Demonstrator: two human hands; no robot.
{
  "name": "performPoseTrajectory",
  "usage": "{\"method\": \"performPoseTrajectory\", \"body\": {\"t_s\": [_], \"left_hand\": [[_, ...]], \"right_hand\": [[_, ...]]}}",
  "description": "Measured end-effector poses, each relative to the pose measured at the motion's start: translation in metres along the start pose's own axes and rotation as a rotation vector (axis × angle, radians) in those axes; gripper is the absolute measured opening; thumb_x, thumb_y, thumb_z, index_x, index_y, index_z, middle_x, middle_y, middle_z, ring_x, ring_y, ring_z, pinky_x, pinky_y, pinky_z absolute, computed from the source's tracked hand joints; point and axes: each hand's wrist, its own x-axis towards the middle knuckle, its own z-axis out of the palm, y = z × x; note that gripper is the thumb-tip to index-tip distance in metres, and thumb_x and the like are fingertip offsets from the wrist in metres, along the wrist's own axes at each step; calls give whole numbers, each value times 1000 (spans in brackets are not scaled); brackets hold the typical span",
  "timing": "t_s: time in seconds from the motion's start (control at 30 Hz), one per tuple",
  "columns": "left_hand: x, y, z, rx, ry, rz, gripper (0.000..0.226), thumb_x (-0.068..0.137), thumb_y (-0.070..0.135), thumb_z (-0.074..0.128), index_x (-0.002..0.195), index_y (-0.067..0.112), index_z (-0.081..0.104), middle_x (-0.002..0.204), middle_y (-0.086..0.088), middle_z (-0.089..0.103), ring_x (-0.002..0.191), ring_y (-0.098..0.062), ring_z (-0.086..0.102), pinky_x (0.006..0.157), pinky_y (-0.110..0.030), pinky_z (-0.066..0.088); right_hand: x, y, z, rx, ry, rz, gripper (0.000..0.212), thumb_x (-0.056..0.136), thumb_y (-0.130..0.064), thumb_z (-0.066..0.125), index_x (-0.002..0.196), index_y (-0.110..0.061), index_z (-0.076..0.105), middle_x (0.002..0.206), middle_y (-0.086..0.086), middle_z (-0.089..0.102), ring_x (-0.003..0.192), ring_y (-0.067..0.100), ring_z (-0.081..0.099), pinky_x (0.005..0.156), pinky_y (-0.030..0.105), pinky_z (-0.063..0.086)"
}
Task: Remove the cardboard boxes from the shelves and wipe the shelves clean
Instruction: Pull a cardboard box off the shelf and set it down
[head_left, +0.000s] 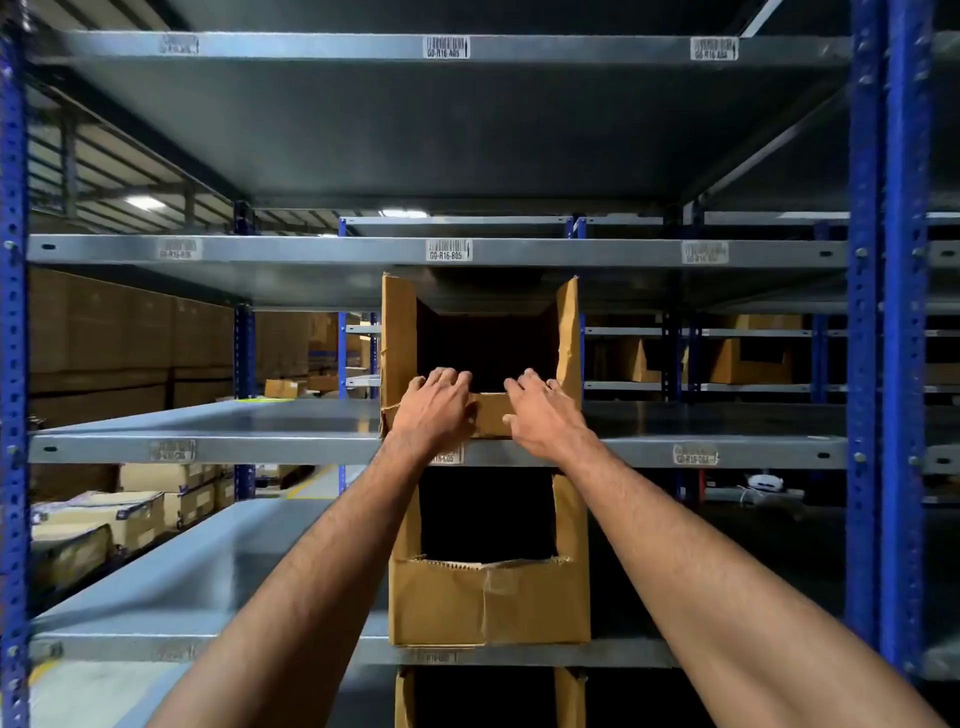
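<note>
An open-fronted cardboard box (397, 332) stands on the middle steel shelf (208, 449), at its front edge. My left hand (434, 408) grips the box's low front lip, fingers curled over the top and thumb on the front panel. My right hand (540, 415) lies on the same lip further right, with its fingers spread and reaching over the edge into the dark opening. A second, similar cardboard box (488, 603) sits on the shelf below. The top of a third box (405, 696) shows at the bottom edge.
Blue uprights (891, 364) frame the rack on both sides. The upper shelves (311, 249) carry barcode labels. Stacked cartons (104, 332) stand behind at the left, and more boxes (748, 358) sit on racks behind at the right.
</note>
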Motion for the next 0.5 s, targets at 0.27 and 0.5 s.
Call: {"method": "performPoseTrajectory", "body": {"t_s": [0.27, 0.5], "left_hand": [[-2, -4, -6, -51, -25, 55, 17, 96, 18, 54, 113, 15, 54, 108, -4, 59, 98, -22, 58, 72, -38, 53], [-33, -1, -45, -73, -19, 140, 13, 95, 15, 54, 107, 18, 57, 93, 7, 50, 85, -15, 55, 62, -31, 44]], "right_hand": [[2, -4, -13, 11, -66, 35, 15, 97, -22, 57, 111, -20, 58, 105, 3, 60, 91, 20, 61, 81, 43, 55], [-35, -24, -51, 15, -69, 63, 24, 96, -20, 51, 118, -21, 60, 103, 4, 64, 94, 24, 64, 87, 46, 52]]}}
